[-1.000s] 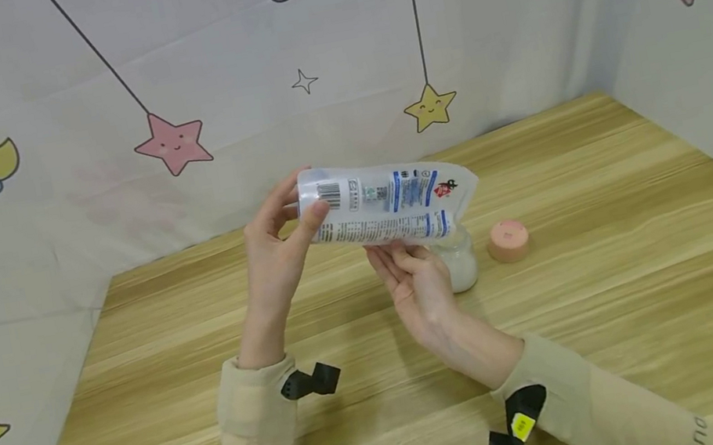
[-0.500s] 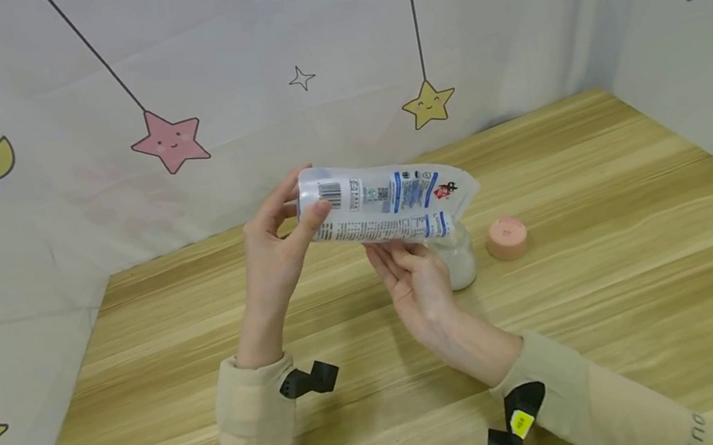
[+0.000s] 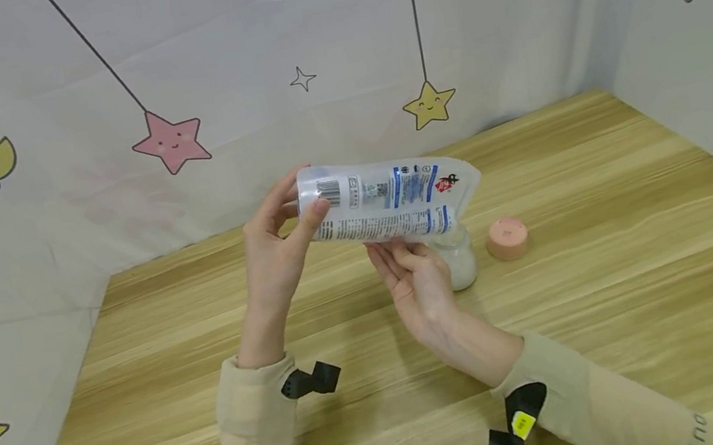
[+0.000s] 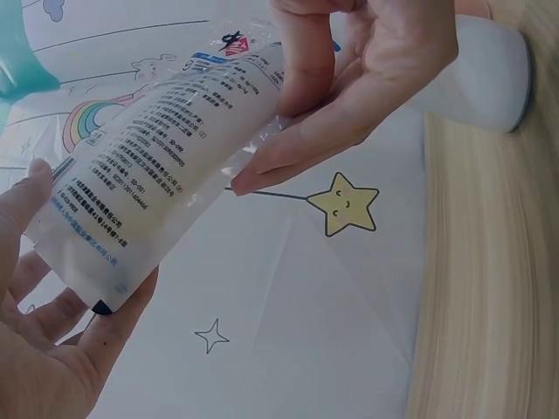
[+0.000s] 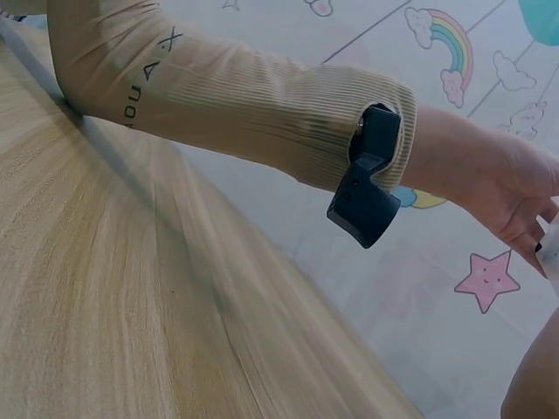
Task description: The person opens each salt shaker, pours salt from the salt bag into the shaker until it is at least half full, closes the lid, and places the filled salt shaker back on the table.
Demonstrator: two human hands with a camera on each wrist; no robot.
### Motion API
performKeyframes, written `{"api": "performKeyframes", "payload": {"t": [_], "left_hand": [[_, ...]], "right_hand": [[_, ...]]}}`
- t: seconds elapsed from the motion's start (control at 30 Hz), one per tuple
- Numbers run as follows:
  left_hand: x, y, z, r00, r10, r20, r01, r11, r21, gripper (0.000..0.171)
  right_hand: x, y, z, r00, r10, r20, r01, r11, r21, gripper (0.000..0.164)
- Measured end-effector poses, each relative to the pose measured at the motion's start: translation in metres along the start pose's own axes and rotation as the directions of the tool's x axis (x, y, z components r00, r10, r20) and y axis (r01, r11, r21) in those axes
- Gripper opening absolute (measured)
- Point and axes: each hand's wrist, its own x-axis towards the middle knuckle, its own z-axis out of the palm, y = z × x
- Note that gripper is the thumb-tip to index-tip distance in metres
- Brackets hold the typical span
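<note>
A translucent printed plastic bag (image 3: 381, 198) with white contents is held level above the table. My left hand (image 3: 274, 241) grips its left end, thumb on the near face and fingers behind. In the right wrist view, the left hand (image 5: 507, 201) holds a corner of it. Palm up under the bag's lower edge is my right hand (image 3: 414, 288), its fingers extended against the bag, as the left wrist view also shows with the right hand (image 4: 376, 83). Right beside it stands a clear jar (image 3: 461, 267) with white contents, its mouth overlapped by the bag's right end.
A round pink lid (image 3: 508, 239) lies just right of the jar on the wood-grain table (image 3: 623, 271). Behind and at both sides hangs a white cloth (image 3: 295, 34) printed with stars and clouds. Both wrists wear black camera mounts.
The bag's right end has shifted very slightly up and to the right. Both hands, the jar and the lid stay in place.
</note>
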Motion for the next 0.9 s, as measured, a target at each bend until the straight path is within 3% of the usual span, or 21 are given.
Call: {"api": "performKeyframes", "payload": {"t": [0.2, 0.67, 0.9], "left_hand": [[-0.0002, -0.0014, 0.0011, 0.999, 0.029, -0.020, -0.029, 0.999, -0.016, 0.042], [0.0009, 0.0006, 0.0010, 0.999, -0.031, 0.016, 0.031, 0.999, 0.016, 0.044], [0.0010, 0.0012, 0.0010, 0.999, -0.023, 0.024, 0.022, 0.999, 0.026, 0.045]], "right_hand": [[-0.0002, -0.0002, 0.0008, 1.000, -0.005, -0.017, 0.005, 1.000, -0.001, 0.025], [-0.0002, -0.0003, 0.0002, 1.000, 0.001, -0.002, -0.001, 1.000, 0.002, 0.024], [-0.0005, -0.0005, 0.0012, 1.000, -0.001, -0.012, 0.002, 1.000, 0.014, 0.022]]}}
